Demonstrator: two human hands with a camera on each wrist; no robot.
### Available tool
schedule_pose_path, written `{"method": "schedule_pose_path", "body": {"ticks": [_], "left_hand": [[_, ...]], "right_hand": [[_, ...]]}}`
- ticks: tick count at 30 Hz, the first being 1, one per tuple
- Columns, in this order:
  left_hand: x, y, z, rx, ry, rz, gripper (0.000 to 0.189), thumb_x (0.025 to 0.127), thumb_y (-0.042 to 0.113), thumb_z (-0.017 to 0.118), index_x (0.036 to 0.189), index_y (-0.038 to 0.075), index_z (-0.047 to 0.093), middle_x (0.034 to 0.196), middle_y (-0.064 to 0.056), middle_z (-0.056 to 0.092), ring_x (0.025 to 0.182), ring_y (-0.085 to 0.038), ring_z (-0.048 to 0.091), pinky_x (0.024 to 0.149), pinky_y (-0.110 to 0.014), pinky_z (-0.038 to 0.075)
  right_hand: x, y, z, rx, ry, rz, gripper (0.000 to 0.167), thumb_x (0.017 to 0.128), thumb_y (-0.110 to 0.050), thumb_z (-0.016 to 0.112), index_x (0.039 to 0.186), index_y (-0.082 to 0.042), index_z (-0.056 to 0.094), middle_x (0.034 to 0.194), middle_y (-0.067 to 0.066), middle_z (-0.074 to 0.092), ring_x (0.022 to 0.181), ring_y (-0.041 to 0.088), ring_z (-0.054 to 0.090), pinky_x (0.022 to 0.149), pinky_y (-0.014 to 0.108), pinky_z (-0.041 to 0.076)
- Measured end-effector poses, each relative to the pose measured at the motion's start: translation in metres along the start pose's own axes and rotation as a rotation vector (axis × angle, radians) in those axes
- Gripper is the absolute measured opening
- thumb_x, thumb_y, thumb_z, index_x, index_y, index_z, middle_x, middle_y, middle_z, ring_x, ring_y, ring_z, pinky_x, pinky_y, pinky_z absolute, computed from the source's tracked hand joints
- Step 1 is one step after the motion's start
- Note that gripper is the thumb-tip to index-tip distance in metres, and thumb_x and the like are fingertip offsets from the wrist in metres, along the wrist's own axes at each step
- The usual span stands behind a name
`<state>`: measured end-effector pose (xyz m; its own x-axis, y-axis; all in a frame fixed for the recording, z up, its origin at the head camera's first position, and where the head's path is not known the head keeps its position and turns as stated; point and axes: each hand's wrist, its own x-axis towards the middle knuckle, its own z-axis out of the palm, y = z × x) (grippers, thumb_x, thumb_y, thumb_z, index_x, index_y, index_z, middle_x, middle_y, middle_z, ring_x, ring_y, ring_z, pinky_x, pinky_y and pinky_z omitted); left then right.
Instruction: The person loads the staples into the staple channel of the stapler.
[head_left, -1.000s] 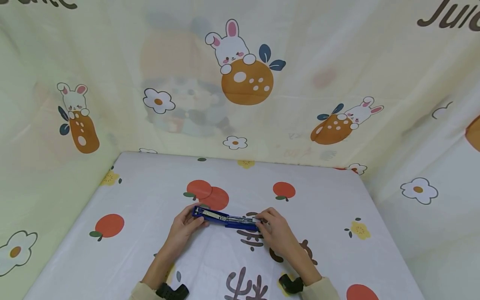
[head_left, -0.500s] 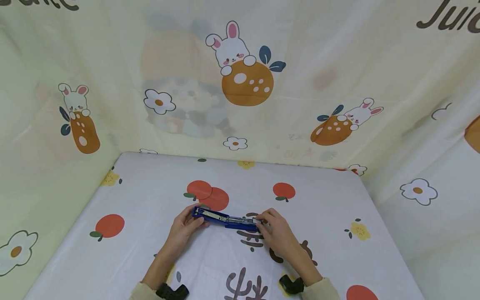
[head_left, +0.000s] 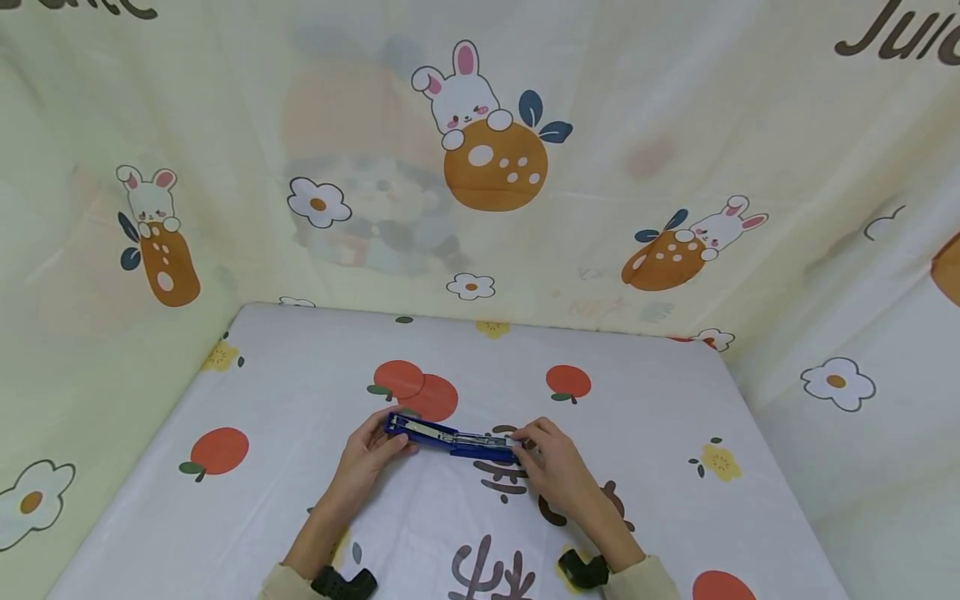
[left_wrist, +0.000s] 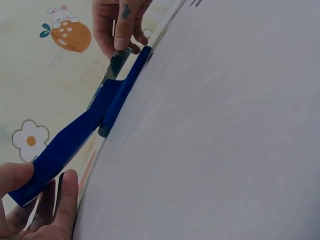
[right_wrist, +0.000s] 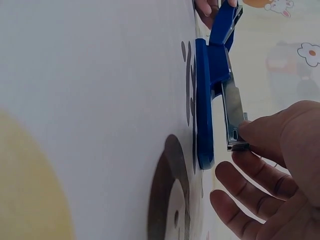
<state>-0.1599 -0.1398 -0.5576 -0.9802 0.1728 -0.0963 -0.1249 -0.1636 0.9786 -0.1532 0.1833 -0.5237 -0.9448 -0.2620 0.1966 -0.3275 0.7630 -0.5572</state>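
Note:
A blue stapler [head_left: 483,452] is opened out wide, its cover swung back to the left and its metal magazine showing. My left hand [head_left: 366,457] grips the end of the cover [left_wrist: 62,145], thumb on one side and fingers on the other. At the other end my right hand [head_left: 557,468] pinches the tip of the metal magazine [right_wrist: 233,107] between thumb and index finger, the other fingers loosely bent below. In the right wrist view the magazine stands apart from the blue base [right_wrist: 204,115], which lies along the tabletop.
A white cloth printed with fruit and flowers covers the table [head_left: 300,367]. Pale printed curtains [head_left: 585,250] rise behind it and at both sides. Each wrist wears a black camera mount, such as the left mount [head_left: 345,583].

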Motion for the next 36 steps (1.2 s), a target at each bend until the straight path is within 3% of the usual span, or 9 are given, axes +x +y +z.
{"method": "schedule_pose_path", "body": {"ticks": [16,23,31,36], "left_hand": [[-0.0002,-0.0028,0.0012,0.011,0.008,-0.010,0.057,0.104,0.009,0.067,0.157,0.007,0.045,0.152,-0.024,0.054,0.108,-0.012,0.072,0.097,-0.022,0.061],[-0.0010,-0.0035,0.0022,0.025,0.010,-0.016,0.057,0.103,0.011,0.069,0.156,0.009,0.047,0.153,-0.023,0.054,0.111,-0.008,0.070,0.096,-0.020,0.060],[-0.0015,-0.0020,0.0008,0.023,0.009,-0.001,0.056,0.104,0.010,0.067,0.156,0.008,0.047,0.150,-0.020,0.055,0.109,-0.012,0.073,0.097,-0.024,0.062],[-0.0005,-0.0028,-0.0003,0.016,0.005,0.000,0.057,0.104,0.010,0.067,0.156,0.006,0.045,0.152,-0.024,0.053,0.109,-0.010,0.072,0.097,-0.023,0.062]], "right_hand": [[-0.0026,0.0026,-0.0009,-0.014,-0.007,0.011,0.017,0.096,-0.013,0.079,0.113,-0.016,0.077,0.109,-0.004,0.068,0.096,0.009,0.065,0.087,0.027,0.061],[-0.0045,0.0012,-0.0017,0.003,0.000,0.017,0.017,0.096,-0.012,0.079,0.113,-0.014,0.076,0.108,-0.003,0.069,0.095,0.009,0.065,0.086,0.025,0.061],[-0.0029,0.0015,0.0003,0.029,-0.010,0.034,0.017,0.096,-0.012,0.079,0.113,-0.014,0.076,0.109,-0.002,0.070,0.095,0.009,0.064,0.086,0.024,0.061],[-0.0018,0.0017,0.0011,0.066,-0.001,0.034,0.018,0.095,-0.010,0.079,0.113,-0.013,0.076,0.106,-0.001,0.070,0.093,0.010,0.063,0.082,0.022,0.060]]}}
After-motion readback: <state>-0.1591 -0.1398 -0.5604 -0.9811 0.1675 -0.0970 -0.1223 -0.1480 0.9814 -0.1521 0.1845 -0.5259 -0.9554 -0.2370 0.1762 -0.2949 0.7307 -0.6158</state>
